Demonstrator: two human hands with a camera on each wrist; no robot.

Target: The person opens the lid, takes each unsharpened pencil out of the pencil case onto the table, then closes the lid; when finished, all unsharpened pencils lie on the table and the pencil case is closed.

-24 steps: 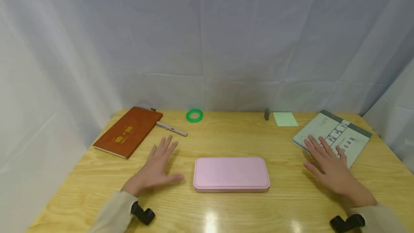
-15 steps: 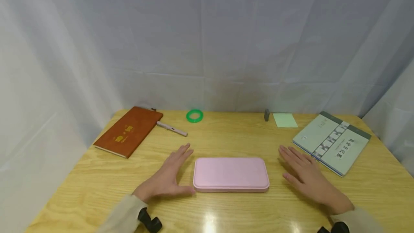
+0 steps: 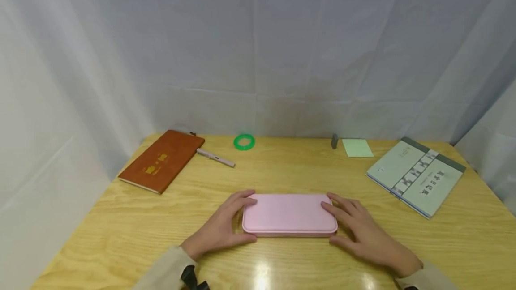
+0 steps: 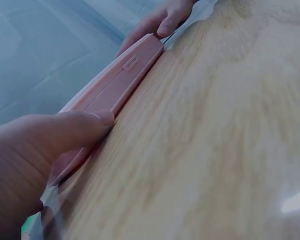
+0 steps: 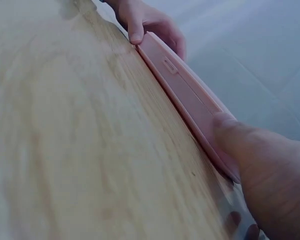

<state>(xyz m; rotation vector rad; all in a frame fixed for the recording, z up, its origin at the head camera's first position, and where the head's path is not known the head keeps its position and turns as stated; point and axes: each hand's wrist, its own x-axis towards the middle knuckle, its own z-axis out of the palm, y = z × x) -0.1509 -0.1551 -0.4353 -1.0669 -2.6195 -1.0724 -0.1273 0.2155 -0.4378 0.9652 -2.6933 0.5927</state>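
Note:
A pink, flat, rounded pencil case (image 3: 289, 214) lies closed on the wooden table in front of the person. Its left end is gripped by my left hand (image 3: 221, 228), with the thumb along the front side and fingers over the top and back edge. At the opposite end my right hand (image 3: 364, 236) holds the case the same way. The left wrist view shows the left thumb (image 4: 82, 131) pressed to the front wall of the case (image 4: 125, 75), which has a small latch. In the right wrist view the right thumb (image 5: 240, 134) lies on that wall too.
A brown notebook (image 3: 161, 162) and a pen (image 3: 215, 158) lie at the back left. Behind stand a green tape ring (image 3: 244, 147), a small dark grey block (image 3: 334, 141) and pale green sticky notes (image 3: 358, 147). A light green notebook (image 3: 415, 176) lies right; a white curtain (image 3: 258, 57) hangs behind.
Both hands have come inward from beside the case, the right one from over the green notebook. They now grip the case's two ends. The case stays in place.

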